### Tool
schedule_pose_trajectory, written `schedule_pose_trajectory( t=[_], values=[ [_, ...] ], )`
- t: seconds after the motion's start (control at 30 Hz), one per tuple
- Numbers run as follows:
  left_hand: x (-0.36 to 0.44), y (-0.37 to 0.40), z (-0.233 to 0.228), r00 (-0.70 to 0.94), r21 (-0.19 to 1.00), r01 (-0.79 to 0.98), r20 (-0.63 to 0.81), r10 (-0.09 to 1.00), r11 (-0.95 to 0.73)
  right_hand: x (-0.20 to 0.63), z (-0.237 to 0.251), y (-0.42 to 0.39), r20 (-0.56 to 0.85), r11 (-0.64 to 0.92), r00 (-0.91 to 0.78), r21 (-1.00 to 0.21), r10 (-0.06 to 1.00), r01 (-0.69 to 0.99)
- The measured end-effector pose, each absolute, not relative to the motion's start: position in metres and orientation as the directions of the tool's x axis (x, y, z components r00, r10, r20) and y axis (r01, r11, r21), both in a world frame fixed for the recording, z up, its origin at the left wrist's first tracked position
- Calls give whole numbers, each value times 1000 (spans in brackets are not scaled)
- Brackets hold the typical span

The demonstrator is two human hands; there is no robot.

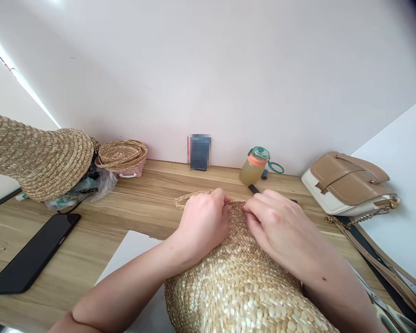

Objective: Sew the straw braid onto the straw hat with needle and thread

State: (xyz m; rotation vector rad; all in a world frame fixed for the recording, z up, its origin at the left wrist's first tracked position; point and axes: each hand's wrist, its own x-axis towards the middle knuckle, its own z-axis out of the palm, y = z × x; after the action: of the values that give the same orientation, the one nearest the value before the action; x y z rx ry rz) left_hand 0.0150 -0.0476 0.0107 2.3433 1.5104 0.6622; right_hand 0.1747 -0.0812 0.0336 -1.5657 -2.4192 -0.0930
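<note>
A large piece of woven straw work (249, 286), pale gold with a braided pattern, fills the lower middle of the view. At its far edge runs a thin straw braid (236, 202), part of which loops out to the left. My left hand (206, 217) is closed, pinching the braid and edge from the left. Just to the right, my right hand (277, 222) pinches the same edge between thumb and fingers. A short stretch of braid shows between the two hands. The fingertips are partly hidden.
A black phone (34, 254) lies at left, near stacked straw hats (58, 159) and a straw coil (123, 155). White paper (116, 256) lies under my left arm. A bottle (253, 167) stands at the back; a handbag (350, 180) and scissors (384, 305) are at right.
</note>
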Motion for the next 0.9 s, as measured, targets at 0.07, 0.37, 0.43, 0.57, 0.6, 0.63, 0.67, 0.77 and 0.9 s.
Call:
schedule_pose_trajectory(
  t=[0.07, 0.37, 0.43, 0.57, 0.6, 0.63, 0.67, 0.77, 0.9],
  values=[
    [15, -48, 12, 354, 491, 764, 223, 908, -418, 176, 34, -82, 255, 416, -382, -94, 888, 905],
    [14, -45, 10, 375, 546, 710, 242, 895, -445, 170, 31, -68, 275, 397, -309, -372, 910, 839],
    [14, -42, 9, 364, 602, 667, 249, 897, -438, 178, 35, -67, 217, 366, -297, -460, 930, 809],
    [14, -35, 4, 369, 721, 544, 253, 894, -429, 216, 45, -59, 178, 285, -226, -693, 958, 663],
    [14, -34, 3, 374, 739, 518, 258, 891, -431, 226, 46, -54, 177, 259, -191, -736, 965, 626],
    [14, -33, 3, 380, 754, 494, 262, 887, -433, 234, 44, -47, 166, 247, -189, -769, 968, 590],
    [14, -33, 3, 385, 765, 473, 265, 884, -436, 240, 41, -39, 124, 224, -213, -803, 969, 551],
    [13, -35, 5, 400, 788, 428, 274, 875, -443, 240, 25, -14, -104, 72, -405, -916, 908, 395],
    [11, -37, 8, 384, 796, 412, 288, 877, -443, 215, 2, 4, -294, -209, -560, -955, 775, 211]
  ],
)
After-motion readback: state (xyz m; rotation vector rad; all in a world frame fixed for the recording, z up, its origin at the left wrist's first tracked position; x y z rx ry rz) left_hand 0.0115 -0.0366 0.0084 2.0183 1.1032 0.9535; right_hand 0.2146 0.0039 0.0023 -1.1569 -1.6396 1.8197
